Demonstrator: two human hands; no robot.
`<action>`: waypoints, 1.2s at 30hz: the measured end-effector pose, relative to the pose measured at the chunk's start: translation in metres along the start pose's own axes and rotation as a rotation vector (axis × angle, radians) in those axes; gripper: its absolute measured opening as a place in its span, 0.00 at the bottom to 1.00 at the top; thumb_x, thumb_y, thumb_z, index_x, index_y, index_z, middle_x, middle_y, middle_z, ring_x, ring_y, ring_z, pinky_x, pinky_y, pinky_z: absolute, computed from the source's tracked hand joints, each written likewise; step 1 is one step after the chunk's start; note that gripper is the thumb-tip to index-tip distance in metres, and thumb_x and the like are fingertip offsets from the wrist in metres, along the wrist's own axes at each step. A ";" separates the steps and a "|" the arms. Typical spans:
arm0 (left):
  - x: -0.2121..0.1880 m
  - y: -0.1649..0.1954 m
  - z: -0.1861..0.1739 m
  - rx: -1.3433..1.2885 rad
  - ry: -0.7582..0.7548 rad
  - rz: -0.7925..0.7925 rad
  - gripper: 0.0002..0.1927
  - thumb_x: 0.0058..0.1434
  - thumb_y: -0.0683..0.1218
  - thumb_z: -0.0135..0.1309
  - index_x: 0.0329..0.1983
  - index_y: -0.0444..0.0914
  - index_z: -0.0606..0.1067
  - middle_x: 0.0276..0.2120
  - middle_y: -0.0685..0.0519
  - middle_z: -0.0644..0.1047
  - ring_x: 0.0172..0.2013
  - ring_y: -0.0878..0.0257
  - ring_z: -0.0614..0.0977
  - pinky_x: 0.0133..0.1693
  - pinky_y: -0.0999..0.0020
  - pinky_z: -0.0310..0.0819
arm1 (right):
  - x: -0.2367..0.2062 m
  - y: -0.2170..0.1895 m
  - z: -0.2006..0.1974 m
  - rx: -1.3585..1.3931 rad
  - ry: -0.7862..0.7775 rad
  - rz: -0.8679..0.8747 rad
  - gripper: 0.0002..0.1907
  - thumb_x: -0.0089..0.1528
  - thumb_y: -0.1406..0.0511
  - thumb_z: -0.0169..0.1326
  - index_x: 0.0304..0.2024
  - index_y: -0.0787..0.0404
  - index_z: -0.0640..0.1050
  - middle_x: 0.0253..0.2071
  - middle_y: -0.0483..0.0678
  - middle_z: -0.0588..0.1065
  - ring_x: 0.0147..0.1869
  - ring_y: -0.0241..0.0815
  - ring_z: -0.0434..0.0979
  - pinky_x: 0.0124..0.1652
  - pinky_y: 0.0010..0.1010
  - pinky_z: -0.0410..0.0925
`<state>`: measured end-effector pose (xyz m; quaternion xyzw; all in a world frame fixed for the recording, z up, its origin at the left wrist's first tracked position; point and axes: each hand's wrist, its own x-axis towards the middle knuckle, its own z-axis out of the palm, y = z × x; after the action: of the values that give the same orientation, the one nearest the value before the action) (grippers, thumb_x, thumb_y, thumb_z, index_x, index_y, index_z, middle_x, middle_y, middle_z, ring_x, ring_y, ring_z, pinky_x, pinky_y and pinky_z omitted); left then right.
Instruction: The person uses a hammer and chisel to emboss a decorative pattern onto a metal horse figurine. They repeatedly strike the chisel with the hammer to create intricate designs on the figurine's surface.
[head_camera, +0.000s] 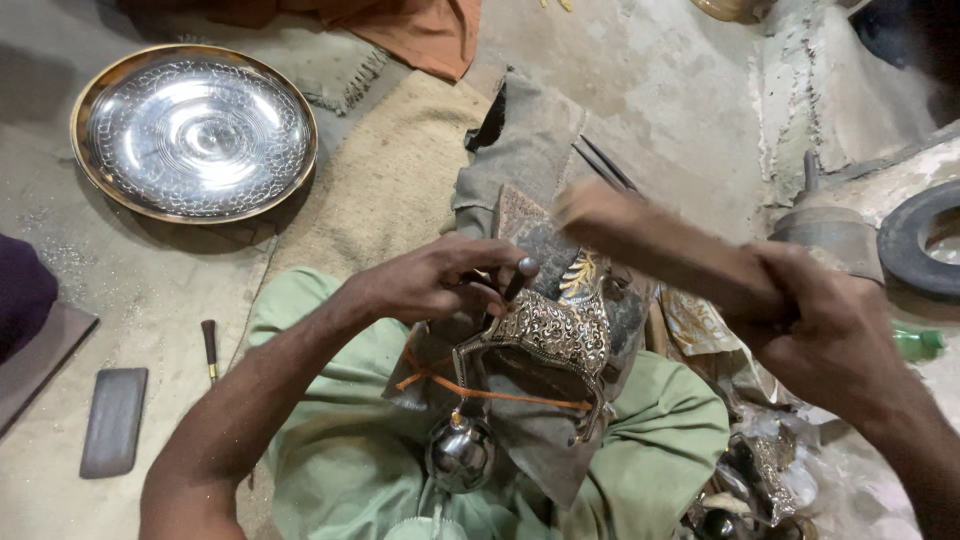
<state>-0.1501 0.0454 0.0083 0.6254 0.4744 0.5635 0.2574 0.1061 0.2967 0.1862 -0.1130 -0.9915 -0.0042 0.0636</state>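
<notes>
Left hand (425, 280) grip pins punch (520, 277) onto engraved metalwork (550, 335).

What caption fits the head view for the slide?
Left hand sets a punch on an embossed silver ornament; right hand swings a blurred wooden mallet; engraved metal platter on the floor.

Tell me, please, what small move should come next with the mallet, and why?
Probably bring the mallet down onto the punch. The right hand holds it raised and motion-blurred, while the left hand steadies the punch, tip down, on the embossed metal piece.
</notes>
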 end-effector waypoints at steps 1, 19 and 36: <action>0.000 0.000 0.000 -0.007 -0.016 -0.008 0.26 0.59 0.37 0.62 0.62 0.40 0.72 0.38 0.53 0.78 0.40 0.61 0.80 0.43 0.62 0.77 | -0.001 0.000 0.002 -0.026 -0.082 0.063 0.31 0.54 0.62 0.65 0.58 0.59 0.72 0.37 0.56 0.81 0.34 0.49 0.84 0.35 0.40 0.78; 0.003 0.013 -0.003 -0.021 -0.071 -0.022 0.23 0.59 0.36 0.63 0.57 0.39 0.72 0.32 0.54 0.75 0.35 0.63 0.77 0.38 0.63 0.73 | -0.023 0.000 0.012 -0.060 0.018 -0.004 0.34 0.52 0.61 0.63 0.58 0.60 0.67 0.35 0.57 0.81 0.31 0.47 0.82 0.31 0.40 0.75; 0.002 0.018 -0.002 -0.063 -0.082 -0.029 0.29 0.56 0.29 0.57 0.61 0.37 0.72 0.36 0.52 0.76 0.38 0.63 0.79 0.42 0.64 0.79 | -0.045 -0.002 0.024 -0.217 -0.042 -0.042 0.36 0.49 0.55 0.69 0.57 0.58 0.72 0.34 0.50 0.81 0.30 0.43 0.82 0.30 0.38 0.73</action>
<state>-0.1471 0.0393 0.0258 0.6326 0.4545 0.5482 0.3045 0.1466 0.2855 0.1571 -0.0985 -0.9885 -0.1105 0.0303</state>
